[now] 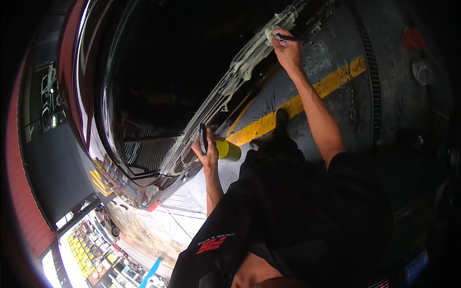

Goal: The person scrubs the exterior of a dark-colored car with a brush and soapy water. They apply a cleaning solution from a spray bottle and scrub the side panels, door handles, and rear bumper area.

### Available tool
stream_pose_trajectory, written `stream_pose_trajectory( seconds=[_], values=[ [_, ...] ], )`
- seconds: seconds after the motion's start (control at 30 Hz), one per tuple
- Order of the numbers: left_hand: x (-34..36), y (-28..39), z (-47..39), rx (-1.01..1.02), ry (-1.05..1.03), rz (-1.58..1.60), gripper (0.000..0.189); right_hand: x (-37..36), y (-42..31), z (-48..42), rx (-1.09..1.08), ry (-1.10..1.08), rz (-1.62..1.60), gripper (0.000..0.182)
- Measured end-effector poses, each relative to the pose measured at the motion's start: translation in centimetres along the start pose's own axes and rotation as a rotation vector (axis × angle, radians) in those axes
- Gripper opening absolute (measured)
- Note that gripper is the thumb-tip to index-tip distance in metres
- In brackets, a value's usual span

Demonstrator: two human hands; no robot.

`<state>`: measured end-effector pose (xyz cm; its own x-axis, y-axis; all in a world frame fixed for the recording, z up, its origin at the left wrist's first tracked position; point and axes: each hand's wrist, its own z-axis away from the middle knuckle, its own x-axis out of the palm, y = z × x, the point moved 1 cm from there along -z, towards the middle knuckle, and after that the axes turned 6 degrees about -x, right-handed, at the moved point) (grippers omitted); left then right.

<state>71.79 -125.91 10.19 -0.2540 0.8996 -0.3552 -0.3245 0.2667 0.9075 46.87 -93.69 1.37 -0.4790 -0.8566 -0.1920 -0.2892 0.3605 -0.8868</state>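
My right hand grips a dark-handled brush whose head lies in pale foam on a dark car's trim. Streaks of whitish foam run along the trim below the dark window glass. My left hand is by the lower end of the foamed trim, holding a spray bottle with a black trigger head and a yellow-green body. The brush's bristles are hidden by foam and fingers.
The glossy car body curves away at the left. A yellow floor stripe and a drain grate cross the grey floor. A red object stands at the upper right. Another vehicle is outside at the lower left.
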Motion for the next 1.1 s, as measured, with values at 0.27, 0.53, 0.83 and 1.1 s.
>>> stream_pose_trajectory(
  seconds=[0.27,0.53,0.83,1.1],
  values=[
    [2.6,0.9,-1.2,0.0,0.001,0.025,0.043,-2.3,5.6,-4.5,-0.017,-0.048,-0.05,0.021],
    [2.7,0.3,-1.2,-0.013,-0.048,-0.003,0.031,-1.3,1.0,-4.8,0.041,-0.276,-0.066,0.021],
    [2.7,0.7,-0.7,-0.015,0.009,-0.07,0.047,-1.1,3.0,-5.5,-0.003,-0.038,-0.12,0.022],
    [2.9,0.4,0.0,0.022,-0.001,0.004,0.044,-1.3,3.1,-4.5,0.025,0.074,-0.176,0.022]
  ],
)
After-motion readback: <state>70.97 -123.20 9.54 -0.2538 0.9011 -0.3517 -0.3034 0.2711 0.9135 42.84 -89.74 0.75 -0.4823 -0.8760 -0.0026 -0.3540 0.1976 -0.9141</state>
